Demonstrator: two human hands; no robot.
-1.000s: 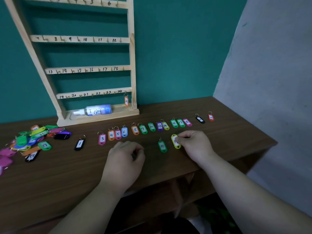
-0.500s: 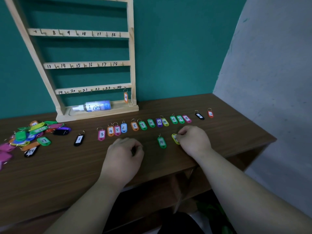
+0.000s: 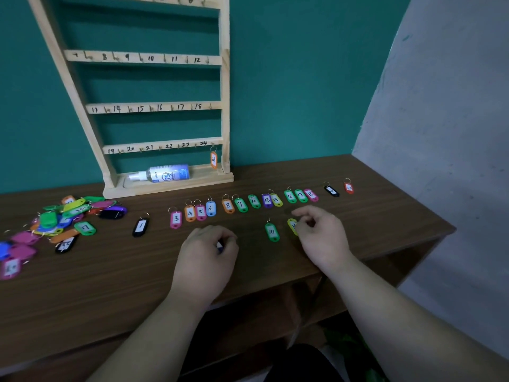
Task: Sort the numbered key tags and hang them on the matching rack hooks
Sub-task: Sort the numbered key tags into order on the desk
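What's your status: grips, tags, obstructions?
Left grip curled, contents hidden. Right grip touching yellow tag beside tag 10. Tag 24 hung on rack. Spray bottle lying in rack base, clear of hooks.

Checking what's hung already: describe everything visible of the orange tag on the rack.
The orange tag is a small plastic-looking oblong with a white label reading 24. Its metal ring hangs it upright on the last hook of the bottom rail of the rack, under the written 24, beside the right post. Nothing else touches it.
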